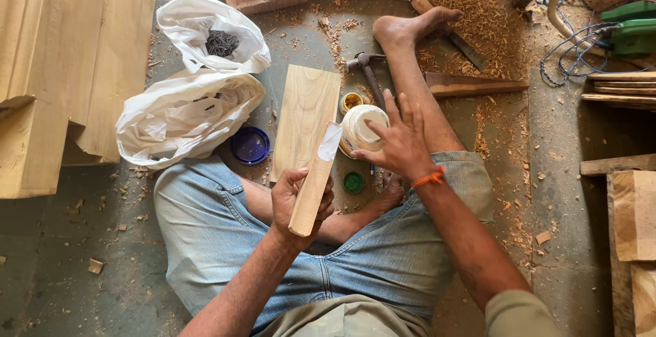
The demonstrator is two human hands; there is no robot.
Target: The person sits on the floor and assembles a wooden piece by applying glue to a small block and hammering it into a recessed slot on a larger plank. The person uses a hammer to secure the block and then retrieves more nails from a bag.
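Note:
My left hand (295, 204) grips a short wooden block (316, 181), held tilted, its far end smeared with white glue. My right hand (400, 139) hovers with fingers spread just over an open white glue jar (361, 129) on the floor, one finger near the glue-covered end. A flat wooden board (304, 118) lies on the floor beyond the block. I sit on the floor in blue denim shorts, one leg stretched forward.
A hammer (367, 71) lies beside my leg. White plastic bags (191, 105), one holding dark nails (222, 42), sit at left. A blue lid (249, 144), green cap (353, 182), small yellow tin (351, 101), planks (61, 71), shavings and a green power tool (632, 30) surround me.

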